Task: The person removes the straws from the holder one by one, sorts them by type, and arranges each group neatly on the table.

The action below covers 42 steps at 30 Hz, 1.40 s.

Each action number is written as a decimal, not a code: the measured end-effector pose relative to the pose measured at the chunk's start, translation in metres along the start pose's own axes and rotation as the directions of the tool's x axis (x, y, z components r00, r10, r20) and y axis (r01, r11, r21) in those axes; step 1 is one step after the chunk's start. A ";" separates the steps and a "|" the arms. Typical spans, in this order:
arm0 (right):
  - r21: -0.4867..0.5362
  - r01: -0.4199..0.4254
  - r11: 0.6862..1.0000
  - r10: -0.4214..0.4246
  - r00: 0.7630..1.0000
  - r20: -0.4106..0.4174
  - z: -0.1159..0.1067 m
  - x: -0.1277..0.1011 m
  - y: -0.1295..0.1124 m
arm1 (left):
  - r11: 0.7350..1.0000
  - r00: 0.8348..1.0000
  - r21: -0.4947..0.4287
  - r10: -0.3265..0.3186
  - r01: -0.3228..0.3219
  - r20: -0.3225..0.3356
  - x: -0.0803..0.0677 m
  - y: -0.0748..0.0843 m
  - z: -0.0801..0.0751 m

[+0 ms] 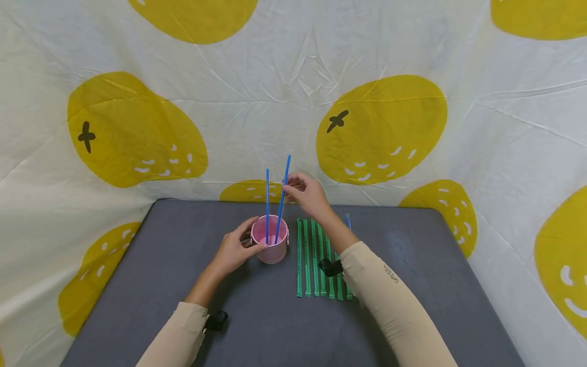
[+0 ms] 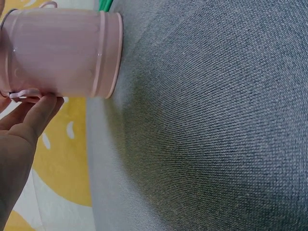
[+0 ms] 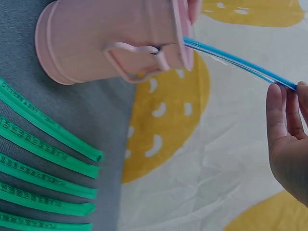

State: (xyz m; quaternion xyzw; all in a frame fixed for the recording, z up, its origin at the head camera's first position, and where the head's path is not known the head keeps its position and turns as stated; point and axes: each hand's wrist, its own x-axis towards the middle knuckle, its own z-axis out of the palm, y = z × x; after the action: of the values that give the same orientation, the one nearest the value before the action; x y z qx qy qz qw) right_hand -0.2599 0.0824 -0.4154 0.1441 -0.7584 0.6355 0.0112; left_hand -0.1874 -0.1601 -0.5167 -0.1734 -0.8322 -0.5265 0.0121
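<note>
A small pink bucket [image 1: 272, 240] stands on the grey table [image 1: 183, 255] with two blue straws [image 1: 267, 204] upright in it. My left hand [image 1: 238, 248] grips the bucket's left side; its fingers [image 2: 33, 115] touch the bucket [image 2: 62, 50] near the rim. My right hand [image 1: 306, 193] pinches the upper part of the leaning blue straw [image 1: 282, 199]. In the right wrist view the fingertips [image 3: 284, 110] pinch the straw [image 3: 236, 62] where it comes out of the bucket [image 3: 110, 41].
Several green wrapped straws [image 1: 316, 257] lie side by side right of the bucket, partly under my right forearm. Another blue straw [image 1: 348, 221] lies beyond them. A white cloth with yellow lemon shapes [image 1: 380, 127] hangs behind and beside the table.
</note>
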 end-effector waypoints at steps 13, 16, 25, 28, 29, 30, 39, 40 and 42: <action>0.175 0.161 0.971 -0.147 0.985 -0.091 -0.043 -0.005 -0.039 | 1.000 1.000 -0.002 -0.001 0.001 0.010 0.000 0.002 0.001; 0.196 0.181 0.964 -0.158 0.979 -0.125 -0.055 -0.008 -0.044 | 1.000 1.000 0.002 -0.004 0.004 0.011 -0.001 0.002 0.001; 0.261 0.198 0.945 -0.148 0.969 -0.201 -0.089 -0.018 -0.044 | 1.000 1.000 -0.012 -0.009 0.009 0.005 0.000 0.000 0.001; 0.248 0.197 0.948 -0.147 0.967 -0.208 -0.100 -0.023 -0.040 | 1.000 1.000 -0.007 -0.010 0.011 0.005 0.001 -0.001 0.002; 0.237 0.194 0.952 -0.145 0.967 -0.212 -0.104 -0.025 -0.038 | 1.000 1.000 -0.006 -0.015 0.015 0.006 0.002 -0.001 0.002; 0.226 0.190 0.955 -0.141 0.966 -0.215 -0.107 -0.027 -0.036 | 1.000 1.000 -0.003 -0.016 0.016 0.008 0.002 -0.001 0.002; 0.201 0.068 0.977 -0.020 0.972 -0.234 -0.139 -0.049 -0.005 | 1.000 1.000 0.003 0.004 -0.004 0.010 0.001 0.000 0.001; 0.203 0.058 0.978 -0.010 0.973 -0.231 -0.142 -0.051 -0.001 | 1.000 1.000 0.009 0.003 -0.003 0.009 0.001 0.000 0.001; 0.194 0.036 0.980 0.009 0.974 -0.226 -0.149 -0.055 0.008 | 1.000 1.000 0.016 -0.004 0.004 0.009 0.002 0.001 0.000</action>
State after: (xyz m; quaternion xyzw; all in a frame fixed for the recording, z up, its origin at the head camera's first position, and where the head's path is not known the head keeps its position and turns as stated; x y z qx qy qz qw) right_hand -0.2337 0.2387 -0.4053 0.0764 -0.6846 0.7196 0.0876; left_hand -0.1886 -0.1593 -0.5157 -0.1739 -0.8367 -0.5192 0.0085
